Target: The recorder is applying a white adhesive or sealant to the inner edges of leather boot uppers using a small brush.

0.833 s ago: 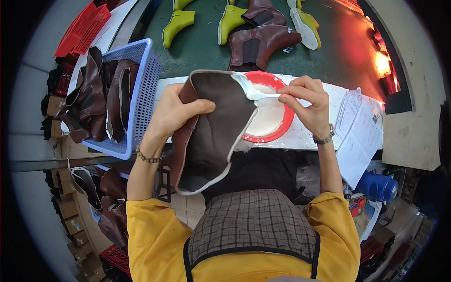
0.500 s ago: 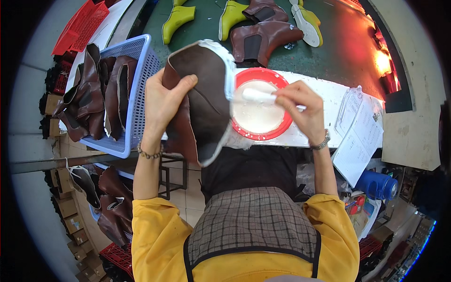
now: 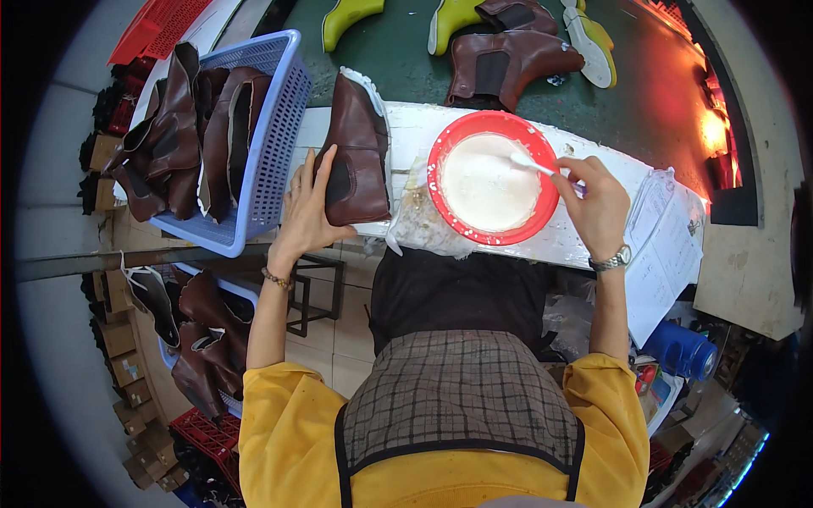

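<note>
A brown leather boot upper (image 3: 359, 152) lies on the white board (image 3: 406, 135), a white coating along its far right edge. My left hand (image 3: 306, 206) rests at its near left side with fingers spread, fingertips and thumb touching the leather. Pinched in my right hand (image 3: 598, 201) is a white-handled brush (image 3: 532, 162). Its far end dips into the creamy white liquid (image 3: 487, 190), which looks like glue, in a red bowl (image 3: 434, 182). The brush's tip is hidden in the liquid.
Left of the board, a blue basket (image 3: 292, 93) holds several brown uppers. More brown boots (image 3: 517, 72) and lime boots (image 3: 351, 17) lie on the green table (image 3: 652, 110). A white-stained cloth (image 3: 428, 222) sits by the bowl; papers (image 3: 660, 245) lie at right.
The upper has gone from being held up in my left hand to lying on the board, outer side up. My left hand has loosened; the brush has dipped into the bowl.
</note>
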Action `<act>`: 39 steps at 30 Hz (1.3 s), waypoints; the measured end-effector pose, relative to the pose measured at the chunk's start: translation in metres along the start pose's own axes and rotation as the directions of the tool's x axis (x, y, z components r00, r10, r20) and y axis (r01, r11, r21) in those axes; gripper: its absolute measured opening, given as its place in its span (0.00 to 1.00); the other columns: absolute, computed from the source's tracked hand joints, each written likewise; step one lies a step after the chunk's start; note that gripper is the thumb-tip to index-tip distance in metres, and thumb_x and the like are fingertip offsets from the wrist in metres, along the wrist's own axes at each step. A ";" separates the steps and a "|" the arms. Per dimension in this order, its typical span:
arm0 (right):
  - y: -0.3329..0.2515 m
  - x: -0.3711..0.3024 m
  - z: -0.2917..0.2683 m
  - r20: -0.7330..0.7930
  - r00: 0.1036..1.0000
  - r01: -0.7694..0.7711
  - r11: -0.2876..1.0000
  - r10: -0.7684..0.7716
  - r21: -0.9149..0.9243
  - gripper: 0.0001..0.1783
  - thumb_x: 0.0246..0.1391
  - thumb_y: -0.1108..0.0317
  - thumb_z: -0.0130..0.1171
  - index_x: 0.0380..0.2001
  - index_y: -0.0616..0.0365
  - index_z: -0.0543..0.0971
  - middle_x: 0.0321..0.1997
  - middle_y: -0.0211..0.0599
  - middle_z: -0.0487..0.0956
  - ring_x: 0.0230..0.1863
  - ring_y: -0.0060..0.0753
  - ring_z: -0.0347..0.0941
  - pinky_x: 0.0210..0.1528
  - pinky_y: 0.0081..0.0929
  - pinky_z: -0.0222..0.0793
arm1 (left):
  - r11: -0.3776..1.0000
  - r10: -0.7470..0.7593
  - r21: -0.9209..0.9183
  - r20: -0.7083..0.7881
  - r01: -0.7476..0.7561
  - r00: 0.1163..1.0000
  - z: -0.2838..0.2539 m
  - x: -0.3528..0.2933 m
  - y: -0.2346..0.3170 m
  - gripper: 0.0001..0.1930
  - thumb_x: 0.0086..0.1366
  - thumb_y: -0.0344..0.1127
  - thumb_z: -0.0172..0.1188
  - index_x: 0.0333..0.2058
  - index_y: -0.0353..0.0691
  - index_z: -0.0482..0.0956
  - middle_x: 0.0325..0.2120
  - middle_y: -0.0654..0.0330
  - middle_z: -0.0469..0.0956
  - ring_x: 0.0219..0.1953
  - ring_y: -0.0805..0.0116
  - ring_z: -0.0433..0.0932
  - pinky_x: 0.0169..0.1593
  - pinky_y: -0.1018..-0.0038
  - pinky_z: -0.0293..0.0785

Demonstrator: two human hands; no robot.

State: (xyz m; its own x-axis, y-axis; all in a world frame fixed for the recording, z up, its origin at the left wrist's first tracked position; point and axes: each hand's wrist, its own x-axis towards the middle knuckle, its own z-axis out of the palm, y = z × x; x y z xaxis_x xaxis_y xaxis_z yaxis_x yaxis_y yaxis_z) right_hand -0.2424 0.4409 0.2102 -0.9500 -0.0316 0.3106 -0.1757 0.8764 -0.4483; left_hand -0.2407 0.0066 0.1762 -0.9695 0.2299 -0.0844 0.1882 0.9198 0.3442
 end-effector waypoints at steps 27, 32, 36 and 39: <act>-0.024 0.023 0.003 -0.177 0.984 0.110 0.849 -0.020 0.516 0.09 0.54 0.71 0.73 0.39 0.61 0.89 0.27 0.32 0.80 0.27 0.20 0.72 0.28 0.20 0.63 | 0.823 0.389 -0.074 -0.648 -0.563 0.655 -0.002 -0.011 0.076 0.36 0.54 0.25 0.76 0.60 0.42 0.69 0.62 0.39 0.66 0.60 0.46 0.73 0.63 0.58 0.72; -0.021 0.045 0.000 -0.259 0.966 0.151 0.862 -0.024 0.484 0.11 0.54 0.70 0.73 0.42 0.57 0.89 0.32 0.29 0.80 0.27 0.17 0.71 0.27 0.19 0.62 | 0.796 0.404 -0.098 -0.649 -0.598 0.645 -0.008 -0.001 0.081 0.35 0.55 0.24 0.73 0.60 0.41 0.70 0.62 0.40 0.67 0.61 0.44 0.72 0.63 0.56 0.72; -0.034 0.026 -0.006 -0.196 0.971 0.224 0.826 -0.140 0.518 0.14 0.50 0.76 0.75 0.42 0.57 0.89 0.35 0.30 0.80 0.31 0.19 0.74 0.31 0.19 0.67 | 0.838 0.294 -0.186 -0.638 -0.514 0.711 -0.015 0.008 0.100 0.34 0.54 0.21 0.69 0.62 0.39 0.72 0.61 0.43 0.68 0.61 0.44 0.73 0.65 0.59 0.70; -0.042 0.013 0.000 -0.214 0.966 0.246 0.770 -0.145 0.588 0.16 0.47 0.78 0.76 0.42 0.57 0.90 0.36 0.31 0.80 0.34 0.21 0.75 0.34 0.20 0.69 | 0.848 0.234 -0.213 -0.672 -0.486 0.703 -0.017 0.014 0.110 0.33 0.56 0.20 0.66 0.62 0.37 0.71 0.60 0.45 0.71 0.61 0.45 0.73 0.64 0.60 0.69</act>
State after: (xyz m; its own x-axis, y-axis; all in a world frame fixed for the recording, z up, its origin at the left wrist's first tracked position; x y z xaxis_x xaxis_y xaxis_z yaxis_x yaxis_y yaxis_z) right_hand -0.2470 0.4038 0.2327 -0.8370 -0.0554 0.5444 -0.5210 0.3847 -0.7619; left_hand -0.2359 0.1052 0.2289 -0.7429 0.1632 0.6492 0.5971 0.6001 0.5323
